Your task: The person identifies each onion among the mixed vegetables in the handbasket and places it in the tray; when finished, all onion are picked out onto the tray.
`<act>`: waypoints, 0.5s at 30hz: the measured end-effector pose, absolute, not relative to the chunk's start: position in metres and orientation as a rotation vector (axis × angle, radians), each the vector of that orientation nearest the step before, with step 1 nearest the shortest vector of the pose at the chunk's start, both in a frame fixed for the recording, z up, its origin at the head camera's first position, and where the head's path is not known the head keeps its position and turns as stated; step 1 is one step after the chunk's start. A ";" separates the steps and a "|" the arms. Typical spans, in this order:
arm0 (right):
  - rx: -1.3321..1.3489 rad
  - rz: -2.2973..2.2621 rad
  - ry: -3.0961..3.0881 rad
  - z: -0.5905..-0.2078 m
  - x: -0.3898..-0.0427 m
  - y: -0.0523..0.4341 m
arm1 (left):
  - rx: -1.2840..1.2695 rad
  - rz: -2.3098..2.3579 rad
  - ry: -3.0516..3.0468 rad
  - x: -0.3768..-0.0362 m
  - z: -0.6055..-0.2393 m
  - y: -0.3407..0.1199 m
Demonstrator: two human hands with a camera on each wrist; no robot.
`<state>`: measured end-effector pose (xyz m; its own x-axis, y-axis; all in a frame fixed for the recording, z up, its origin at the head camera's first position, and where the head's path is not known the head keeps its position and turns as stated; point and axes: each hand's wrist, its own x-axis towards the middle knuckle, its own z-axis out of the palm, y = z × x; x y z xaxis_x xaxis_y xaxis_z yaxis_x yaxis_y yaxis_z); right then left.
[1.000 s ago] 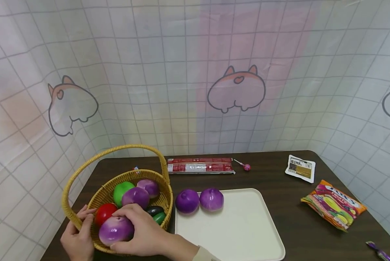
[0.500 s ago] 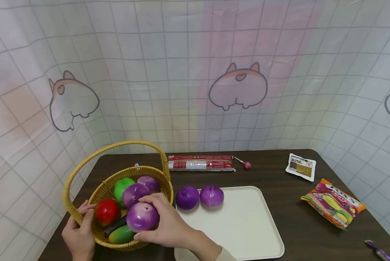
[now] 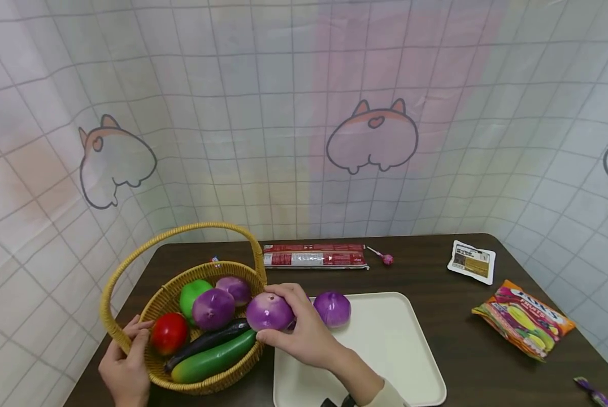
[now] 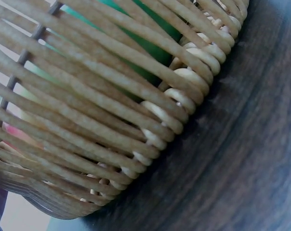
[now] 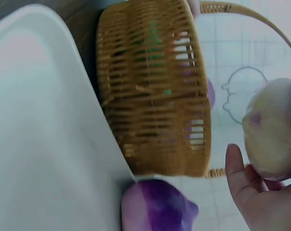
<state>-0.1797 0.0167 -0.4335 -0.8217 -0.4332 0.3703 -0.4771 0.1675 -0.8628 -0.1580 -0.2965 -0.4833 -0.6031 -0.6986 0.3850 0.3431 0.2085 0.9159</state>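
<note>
My right hand [image 3: 306, 333] holds a glossy purple onion [image 3: 269, 311] between thumb and fingers, above the wicker basket's right rim. In the right wrist view the onion [image 5: 273, 132] shows a pale side. My left hand [image 3: 127, 364] grips the yellow wicker basket [image 3: 202, 385] at its left rim, by the handle's foot. Inside lie a red tomato-like piece [image 3: 169, 333], a green round one [image 3: 193, 295], two purple onions [image 3: 213, 309], a dark eggplant [image 3: 207, 341] and a green cucumber-like piece [image 3: 212, 359]. Another purple onion [image 3: 331, 309] sits at the tray's back edge; its neighbour is mostly hidden behind my right hand.
A cream tray [image 3: 375, 350] stands right of the basket. Behind it lie a long red packet [image 3: 314, 257] and a lollipop [image 3: 387, 259]. At the right are a white pouch [image 3: 472, 262], a colourful candy bag [image 3: 525, 319] and a purple-wrapped stick [image 3: 594, 391].
My right hand has lifted the onion from the basket's front left and carried it right, to the right rim. The eggplant and green piece have come into view. My left hand stays on the basket.
</note>
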 end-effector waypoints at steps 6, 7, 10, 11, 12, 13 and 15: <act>0.812 1.754 -2.375 -0.432 -0.182 0.035 | 0.312 -1.559 -1.599 -0.158 -0.484 -0.296; 0.794 1.749 -2.375 -0.431 -0.182 0.037 | 0.312 -1.560 -1.595 -0.159 -0.484 -0.297; 0.743 1.727 -2.370 -0.430 -0.183 0.045 | 0.321 -1.562 -1.588 -0.159 -0.483 -0.297; 0.728 1.713 -2.369 -0.430 -0.184 0.047 | 0.327 -1.560 -1.592 -0.159 -0.483 -0.297; 0.713 1.705 -2.367 -0.431 -0.184 0.050 | 0.331 -1.558 -1.596 -0.159 -0.483 -0.297; 0.703 1.703 -2.362 -0.431 -0.184 0.053 | 0.333 -1.559 -1.597 -0.158 -0.484 -0.297; 0.685 1.694 -2.350 -0.433 -0.185 0.059 | 0.337 -1.558 -1.602 -0.159 -0.484 -0.296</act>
<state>-0.1851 0.0594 -0.4335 -0.8810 -0.2675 0.3902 -0.4547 0.2515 -0.8544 -0.1585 -0.2964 -0.4840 -0.5994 -0.7052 0.3787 0.3590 0.1861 0.9146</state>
